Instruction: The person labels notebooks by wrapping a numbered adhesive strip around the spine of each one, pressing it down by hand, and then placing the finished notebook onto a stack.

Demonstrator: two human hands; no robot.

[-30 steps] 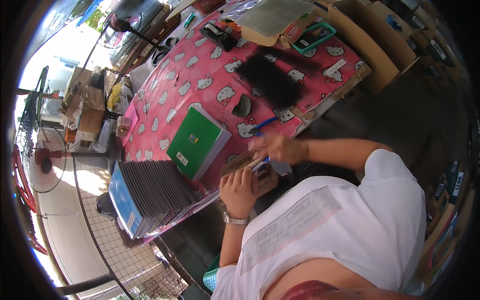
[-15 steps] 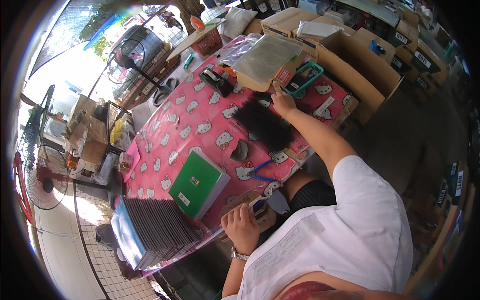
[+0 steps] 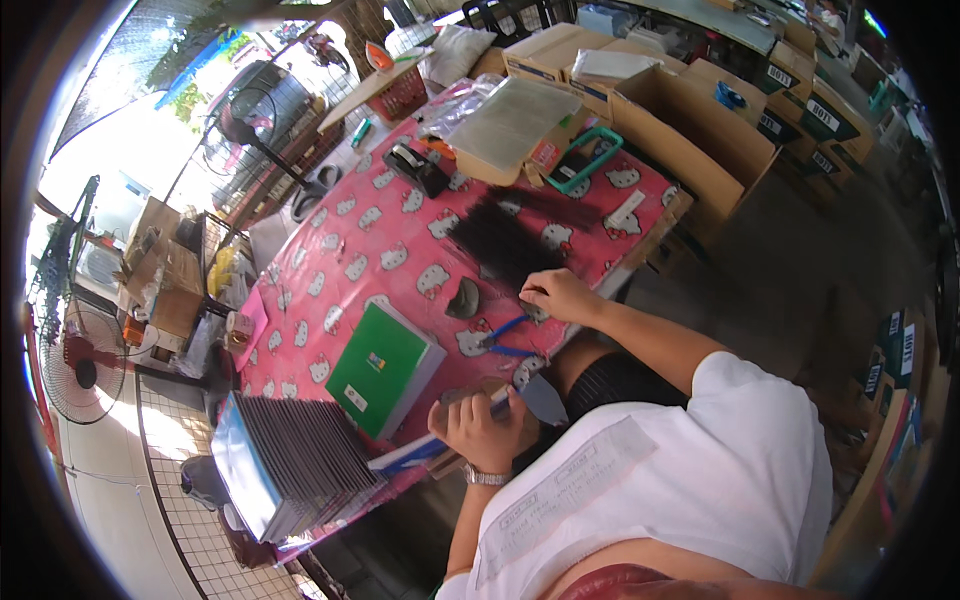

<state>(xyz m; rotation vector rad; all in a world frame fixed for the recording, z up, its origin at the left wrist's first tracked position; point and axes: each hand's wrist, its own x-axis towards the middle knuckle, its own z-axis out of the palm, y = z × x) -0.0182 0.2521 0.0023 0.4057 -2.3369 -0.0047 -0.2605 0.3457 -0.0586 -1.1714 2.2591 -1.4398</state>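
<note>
- Currently, the left hand (image 3: 475,430) folds over a blue-covered notebook (image 3: 405,457), seen nearly edge-on at the near side of the pink tablecloth (image 3: 395,250); fingers lie across it, thumb along the other side.
- The right hand (image 3: 562,297) hangs farther out, its fingers curled toward the thumb; whether they pinch a thin black strand, I cannot tell.
- Just beyond those fingertips lies a heap of black coil-like strands (image 3: 500,240); blue-handled pliers (image 3: 507,338) lie between the two hands.
- Left of the left hand stand a green notebook (image 3: 385,370) and a stack of spiral-bound notebooks (image 3: 310,455).
- The step in hand looks like steadying the notebook on one side while the right hand works apart from it.
- Any next move there would seem to call for a firm left hold and a right-hand path clear of the pliers.
</note>
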